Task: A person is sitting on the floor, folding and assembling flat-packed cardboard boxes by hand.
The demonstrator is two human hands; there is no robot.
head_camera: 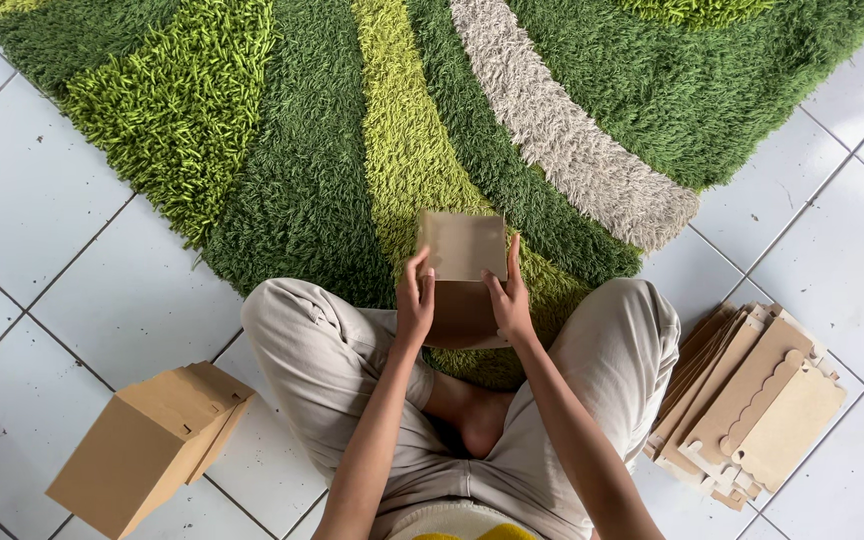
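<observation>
Head view: a small brown box [462, 262] is clamped between the fingers of the left hand [414, 305] and right hand [510, 300]. Flat cardboard blanks [752, 405] are stacked right of the box, and an assembled carton [147, 445] is seen lower left.

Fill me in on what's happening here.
A person sits cross-legged at the edge of a green shag rug, holding a brown cardboard piece between the left hand and right hand. A folded cardboard box lies on the tiles on their left, and a stack of flat cardboard cutouts on their right.

One held cardboard box [462, 262], one finished box [147, 447] left, one flat-blank stack [752, 400] right, two hands, one rug [302, 150].
</observation>
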